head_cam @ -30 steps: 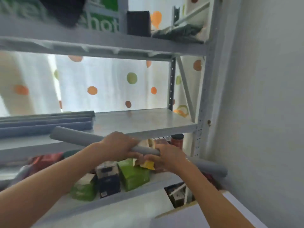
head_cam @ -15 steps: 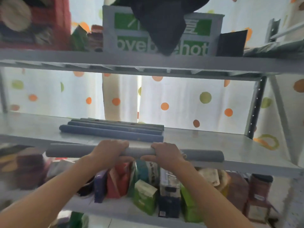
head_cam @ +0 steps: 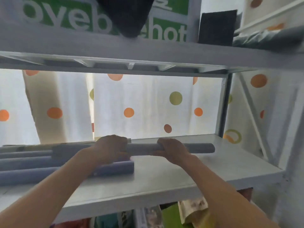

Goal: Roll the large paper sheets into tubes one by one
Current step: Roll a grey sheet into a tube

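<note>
Your grey metal shelf (head_cam: 164, 178) spans the view, with a polka-dot curtain (head_cam: 148, 104) behind it. Rolled blue tubes (head_cam: 32, 165) lie at its left. Over the shelf you hold the grey paper tube (head_cam: 141, 148) level, left hand (head_cam: 110, 149) and right hand (head_cam: 172, 151) each curled round it.

Single view only, from a head-worn wide-angle camera. It faces forward and roughly level into a grey metal shelving unit, standing close to the pale grey middle shelf board (head_cam: 164, 181), whose near edge crosses the lower frame. The underside of the grey upper shelf (head_cam: 115, 65) shows overhead, so the lens sits between the two levels. Both forearms enter from the bottom edge. A white polka-dot curtain (head_cam: 148, 104) closes the far side. Straight lines bow toward the edges.
</note>
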